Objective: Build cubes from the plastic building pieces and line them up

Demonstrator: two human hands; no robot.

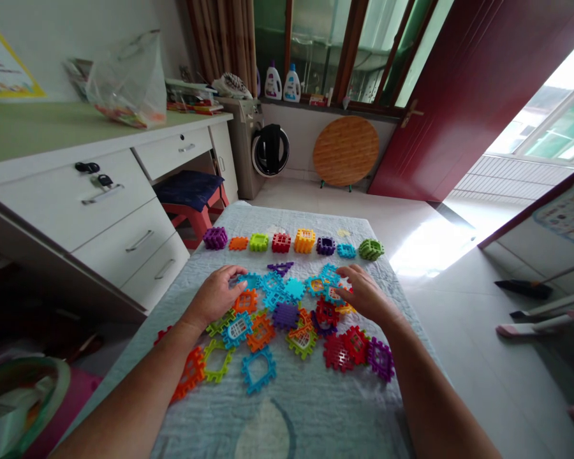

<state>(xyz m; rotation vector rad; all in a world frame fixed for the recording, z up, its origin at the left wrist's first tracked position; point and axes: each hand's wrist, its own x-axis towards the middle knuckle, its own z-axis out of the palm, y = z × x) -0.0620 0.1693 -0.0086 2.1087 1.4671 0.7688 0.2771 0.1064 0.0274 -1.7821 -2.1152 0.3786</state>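
On the cloth-covered table (277, 411) lie several flat, notched plastic pieces in a loose pile. My left hand (216, 294) is at the pile's left side, thumb and fingers apart, by a light blue piece (251, 280) and above an orange one (245, 302). At the right side my right hand (362, 292) has its thumb and fingers spread beside a blue-edged piece (335, 294); contact is unclear. Between the hands are a solid light blue square (294, 289) and a purple square (286, 315). A blue frame (259, 370) lies nearer me.
Along the far side stands a row of colour-sorted stacks, from purple (215, 238) to green (372, 249), with a yellow stack (305, 241) between. A white desk (110, 191) and red stool (196, 220) are at the left, a pink tub (71, 401) at the lower left.
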